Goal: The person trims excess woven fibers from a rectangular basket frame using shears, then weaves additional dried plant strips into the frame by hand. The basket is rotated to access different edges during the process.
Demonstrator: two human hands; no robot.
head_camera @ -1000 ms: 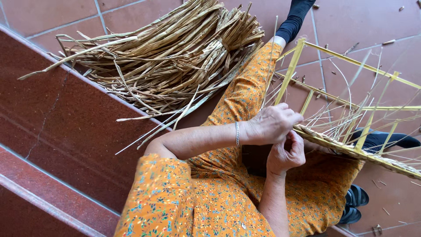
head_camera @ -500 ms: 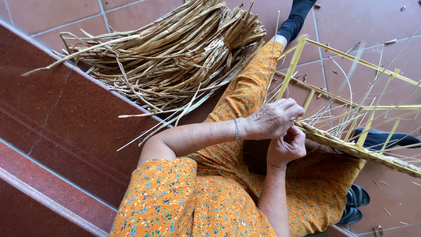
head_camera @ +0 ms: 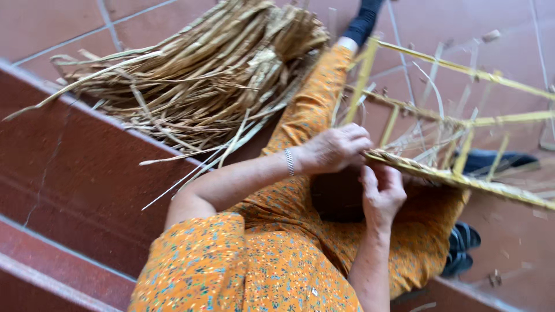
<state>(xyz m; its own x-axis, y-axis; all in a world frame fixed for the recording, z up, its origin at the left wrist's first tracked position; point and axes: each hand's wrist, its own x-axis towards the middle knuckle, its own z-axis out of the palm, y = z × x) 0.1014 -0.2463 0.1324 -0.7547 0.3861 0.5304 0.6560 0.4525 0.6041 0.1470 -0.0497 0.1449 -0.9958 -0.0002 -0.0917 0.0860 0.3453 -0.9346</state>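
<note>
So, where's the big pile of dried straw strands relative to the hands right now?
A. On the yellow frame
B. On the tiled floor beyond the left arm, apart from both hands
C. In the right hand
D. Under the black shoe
B: the straw pile lies on the tiled floor, while the left hand and right hand grip the woven edge of the frame.

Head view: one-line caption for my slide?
Both hands, left and right, grip the woven edge of a yellow straw frame beside a pile of dried straw.

A big heap of dried straw stalks (head_camera: 202, 86) sprawls over the red tiled floor (head_camera: 69, 17); dark red step (head_camera: 75, 190) below; black sandals (head_camera: 462, 248) lower right.
</note>
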